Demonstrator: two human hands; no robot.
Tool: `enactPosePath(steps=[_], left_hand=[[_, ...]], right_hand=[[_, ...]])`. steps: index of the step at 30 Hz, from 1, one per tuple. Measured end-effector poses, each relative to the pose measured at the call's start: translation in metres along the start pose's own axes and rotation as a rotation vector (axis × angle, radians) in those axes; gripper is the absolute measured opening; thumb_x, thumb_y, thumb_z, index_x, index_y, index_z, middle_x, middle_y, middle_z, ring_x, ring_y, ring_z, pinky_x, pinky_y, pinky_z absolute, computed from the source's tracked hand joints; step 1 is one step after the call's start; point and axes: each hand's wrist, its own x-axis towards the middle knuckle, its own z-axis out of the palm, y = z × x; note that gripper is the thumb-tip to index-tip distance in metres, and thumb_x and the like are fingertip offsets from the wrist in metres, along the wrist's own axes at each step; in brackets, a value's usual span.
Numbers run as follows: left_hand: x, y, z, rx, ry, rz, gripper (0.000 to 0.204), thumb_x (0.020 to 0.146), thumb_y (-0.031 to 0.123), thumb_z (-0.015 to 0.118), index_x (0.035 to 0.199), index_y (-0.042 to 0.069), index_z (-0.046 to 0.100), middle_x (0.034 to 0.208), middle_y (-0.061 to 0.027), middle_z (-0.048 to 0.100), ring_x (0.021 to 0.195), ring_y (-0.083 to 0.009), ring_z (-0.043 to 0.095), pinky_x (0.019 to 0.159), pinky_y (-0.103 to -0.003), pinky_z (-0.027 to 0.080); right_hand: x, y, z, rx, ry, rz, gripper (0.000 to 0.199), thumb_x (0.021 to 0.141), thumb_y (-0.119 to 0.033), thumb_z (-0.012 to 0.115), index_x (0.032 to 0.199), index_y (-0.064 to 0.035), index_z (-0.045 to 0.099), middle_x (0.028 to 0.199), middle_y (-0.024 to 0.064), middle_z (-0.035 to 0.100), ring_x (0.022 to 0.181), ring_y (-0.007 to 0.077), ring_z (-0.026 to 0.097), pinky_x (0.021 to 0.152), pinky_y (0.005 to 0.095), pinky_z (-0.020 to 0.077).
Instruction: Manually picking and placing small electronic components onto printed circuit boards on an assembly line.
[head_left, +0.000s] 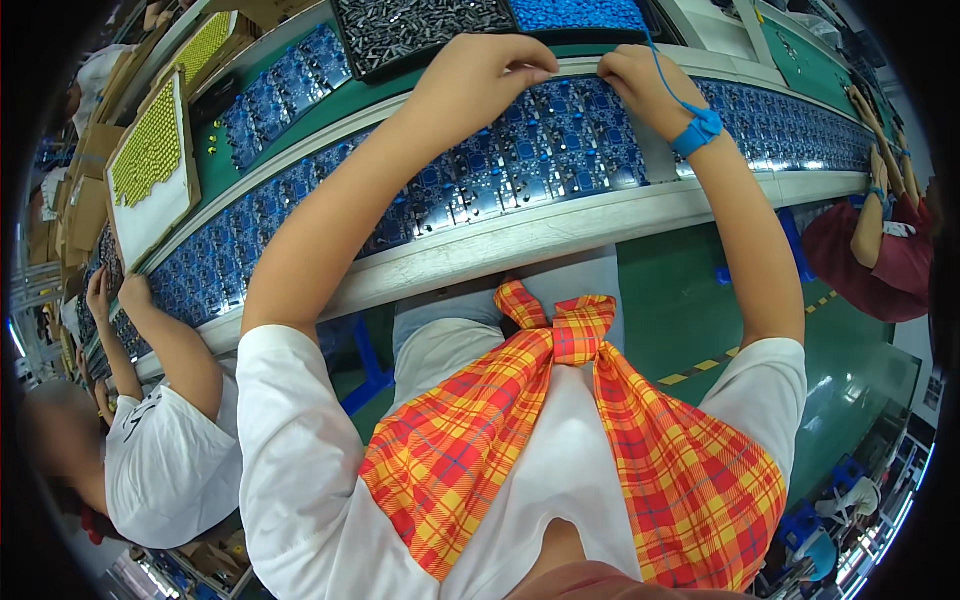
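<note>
Two hands at upper centre: left hand point(488, 68) fingertips close together, right hand point(648, 92) fingers curled; anything pinched, cannot tell. Blue circuit boards point(560, 145) beneath, seemingly part-populated; black components point(420, 30), blue components point(580, 14) remain, top centre; boards' remaining gaps unclear.

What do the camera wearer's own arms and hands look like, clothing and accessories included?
The left sleeve and right sleeve are short and white. The left hand is ungloved, with no band visible. The right hand is ungloved too, with a blue strap around its wrist and a thin blue cord running from it.
</note>
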Motion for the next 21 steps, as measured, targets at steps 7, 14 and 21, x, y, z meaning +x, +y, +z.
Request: enactPosePath(steps=[7, 14, 21], left_hand=[[0.007, 0.012, 0.014, -0.075, -0.1, -0.054, 0.016, 0.089, 0.018, 0.073, 0.102, 0.01, 0.077, 0.095, -0.0102, 0.075, 0.089, -0.023, 0.072, 0.081, -0.034, 0.056], [0.011, 0.009, 0.028, -0.117, -0.162, -0.12, 0.019, 0.091, 0.016, 0.071, 0.109, 0.01, 0.077, 0.094, -0.0044, 0.075, 0.082, -0.0134, 0.067, 0.078, -0.028, 0.054], [0.015, 0.014, 0.037, -0.032, -0.168, -0.105, 0.017, 0.089, 0.015, 0.071, 0.104, 0.01, 0.078, 0.097, -0.0109, 0.075, 0.085, -0.0242, 0.072, 0.079, -0.034, 0.056]], right_hand=[[-0.004, -0.006, 0.0, -0.002, -0.007, 0.039, 0.007, 0.09, -0.01, 0.064, 0.096, -0.0045, 0.064, 0.091, 0.0135, 0.066, 0.09, 0.0358, 0.064, 0.078, 0.0425, 0.0528], [-0.001, -0.01, -0.013, -0.013, -0.145, 0.203, 0.014, 0.091, -0.011, 0.065, 0.102, -0.0065, 0.072, 0.102, 0.0136, 0.071, 0.094, 0.0328, 0.068, 0.082, 0.0387, 0.055], [0.046, 0.008, -0.022, 0.099, 0.159, 0.281, 0.018, 0.086, -0.019, 0.064, 0.086, -0.0036, 0.073, 0.087, 0.0196, 0.071, 0.086, 0.0354, 0.068, 0.078, 0.044, 0.0536]])
